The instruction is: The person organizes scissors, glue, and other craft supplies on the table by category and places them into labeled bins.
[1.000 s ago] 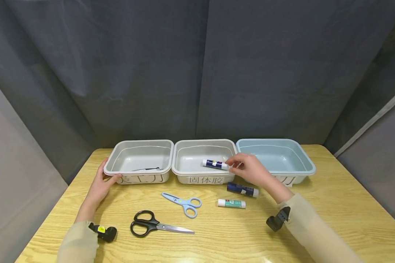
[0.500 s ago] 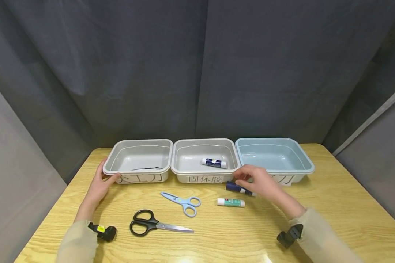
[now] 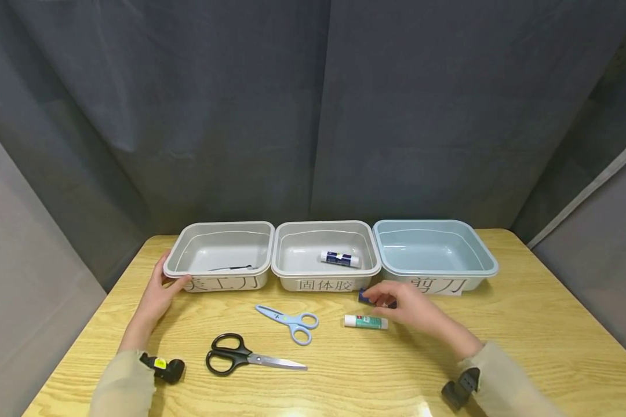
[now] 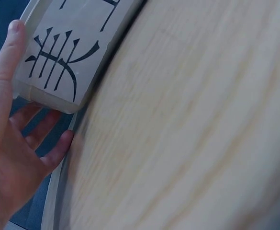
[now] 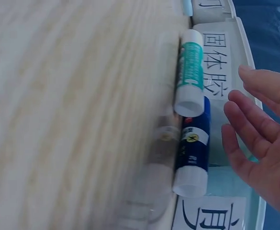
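My left hand [image 3: 159, 295] holds the left corner of a light grey plastic bin [image 3: 221, 230], thumb on the front rim and fingers along its side; the left wrist view shows the labelled bin [image 4: 58, 57] from close by. My right hand [image 3: 404, 304] hovers over a dark blue glue stick [image 3: 364, 296], partly hiding it. In the right wrist view its fingers are loosely bent and apart from the blue glue stick [image 5: 193, 148]. A white and green glue stick [image 3: 366, 322] lies just in front. Another blue glue stick [image 3: 340, 259] lies in the middle grey bin [image 3: 323, 231].
A light blue bin [image 3: 435, 229] stands at the right end of the row. Light blue scissors [image 3: 288, 321] and black-handled scissors [image 3: 253, 358] lie on the wooden table [image 3: 318, 397]. A thin dark-and-white item [image 3: 235, 267] is in the left bin. Grey curtains hang behind.
My right hand has let go of the glue stick in the middle bin and come back and down over the blue glue stick on the table. My left hand stays put.
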The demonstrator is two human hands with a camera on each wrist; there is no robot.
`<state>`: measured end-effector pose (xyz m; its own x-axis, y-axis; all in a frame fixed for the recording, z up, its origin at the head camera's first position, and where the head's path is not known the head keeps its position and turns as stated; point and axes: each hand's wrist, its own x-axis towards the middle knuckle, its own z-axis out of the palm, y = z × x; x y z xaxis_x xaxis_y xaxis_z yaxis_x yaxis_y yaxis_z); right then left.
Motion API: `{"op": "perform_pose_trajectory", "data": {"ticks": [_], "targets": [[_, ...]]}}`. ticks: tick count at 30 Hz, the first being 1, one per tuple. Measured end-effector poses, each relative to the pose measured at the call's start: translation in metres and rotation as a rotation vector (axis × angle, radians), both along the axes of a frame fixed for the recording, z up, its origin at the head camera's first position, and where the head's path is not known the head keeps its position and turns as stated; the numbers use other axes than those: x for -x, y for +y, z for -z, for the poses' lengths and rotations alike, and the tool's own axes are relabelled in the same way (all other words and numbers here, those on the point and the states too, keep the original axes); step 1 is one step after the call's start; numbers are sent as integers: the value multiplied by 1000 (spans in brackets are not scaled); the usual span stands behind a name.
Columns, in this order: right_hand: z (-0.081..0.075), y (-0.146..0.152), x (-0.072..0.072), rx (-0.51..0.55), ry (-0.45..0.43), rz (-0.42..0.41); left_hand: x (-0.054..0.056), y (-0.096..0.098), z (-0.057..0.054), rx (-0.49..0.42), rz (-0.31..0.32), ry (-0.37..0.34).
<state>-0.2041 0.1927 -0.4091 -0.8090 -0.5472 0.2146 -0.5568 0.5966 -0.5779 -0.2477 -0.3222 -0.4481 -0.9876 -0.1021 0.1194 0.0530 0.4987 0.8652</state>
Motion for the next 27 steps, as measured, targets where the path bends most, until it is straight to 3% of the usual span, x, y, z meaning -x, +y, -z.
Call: {"op": "perform_pose_trajectory", "data": {"ticks": [16, 27], "targets": [[15, -7, -1, -53, -107, -34, 1, -2, 1, -2, 2, -3], [21, -15, 1, -113, -57, -75, 1, -2, 2, -7, 1, -1]]}}
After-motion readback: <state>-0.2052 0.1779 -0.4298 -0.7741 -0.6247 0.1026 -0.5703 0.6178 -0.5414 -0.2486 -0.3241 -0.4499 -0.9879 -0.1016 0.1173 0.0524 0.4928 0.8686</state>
